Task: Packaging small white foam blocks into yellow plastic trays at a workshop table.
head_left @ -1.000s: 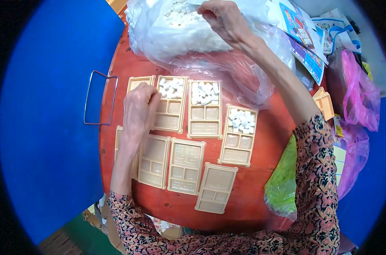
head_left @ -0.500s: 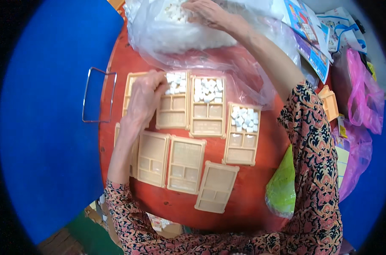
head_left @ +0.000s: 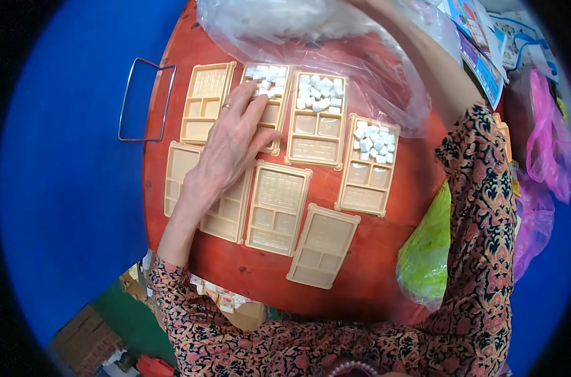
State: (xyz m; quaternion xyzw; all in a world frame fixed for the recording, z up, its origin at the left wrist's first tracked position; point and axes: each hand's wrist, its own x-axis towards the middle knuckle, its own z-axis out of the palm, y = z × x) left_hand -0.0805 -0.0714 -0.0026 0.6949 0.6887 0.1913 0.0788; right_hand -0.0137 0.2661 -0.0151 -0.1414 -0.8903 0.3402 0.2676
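My left hand (head_left: 228,135) lies over a beige compartment tray (head_left: 268,116), fingers stretched and thumb apart. Its fingertips touch the small white blocks (head_left: 274,80) in that tray's far compartment. Of my right arm (head_left: 417,47), only the forearm and sleeve show; the hand is beyond the upper edge, past the clear plastic bag (head_left: 279,28) of white contents. Similar white blocks fill the far compartments of the tray (head_left: 315,151) to the right and the rightmost tray (head_left: 361,200). The far-left tray (head_left: 207,107) holds no blocks.
Several block-free trays, including one in the middle (head_left: 278,207) and one on the right (head_left: 323,245), lie nearer on the red table (head_left: 373,264). A metal loop (head_left: 125,100) stands at the left edge. A green bag (head_left: 424,257) and pink bags (head_left: 543,132) are at right.
My left hand has gone from closed fingers beside the second tray to fingers spread on its blocks. My right hand has left the picture at the top. The whole view has shifted.
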